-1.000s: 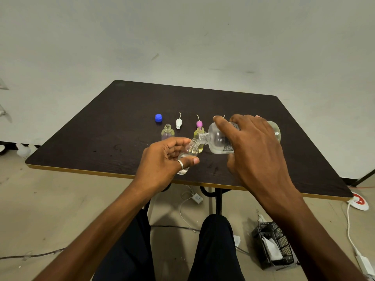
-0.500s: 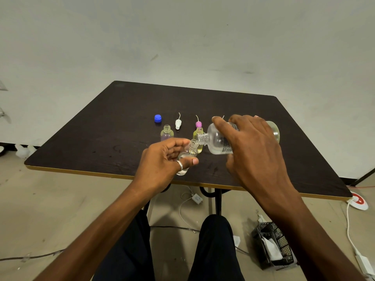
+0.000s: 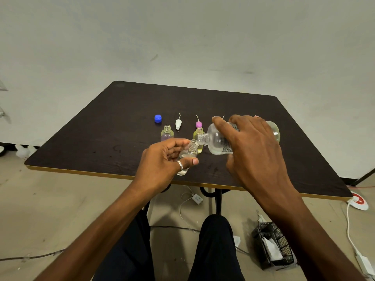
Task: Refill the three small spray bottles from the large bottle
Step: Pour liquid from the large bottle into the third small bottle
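- Large bottle (image 3: 218, 139): clear, with a printed label. It lies tipped almost on its side above the table (image 3: 97, 134), its open neck pointing left.
- The right hand (image 3: 255, 151) grips it from above, fingers wrapped over the body and the thumb underneath.
- The left hand (image 3: 162, 165) pinches the small clear spray bottle (image 3: 189, 153) between thumb and curled fingers. It holds it off the table, leaning toward the large bottle.
- The two mouths meet or nearly meet; contact cannot be told, and any stream is too fine to see.
- The step in hand looks like pouring into this small bottle, which seems only partly filled.
- Two others stand uncapped on the table behind the hands: a purple-tinted small bottle (image 3: 167, 133) and a yellow-tinted small bottle (image 3: 197, 134). The yellow one is just behind the large bottle's neck.
- Further back lie a blue cap (image 3: 158, 118), a white spray head (image 3: 178, 123) and a pink spray head (image 3: 198, 124). A third spray head (image 3: 223, 117) is mostly hidden by the right hand.
- The next move probably calls for a slow, steady tilt with the narrow mouths lined up, since a small slip would spill on the table. Once the level nears the neck, the large bottle should be righted. The filled one can then be set down before another is taken up.
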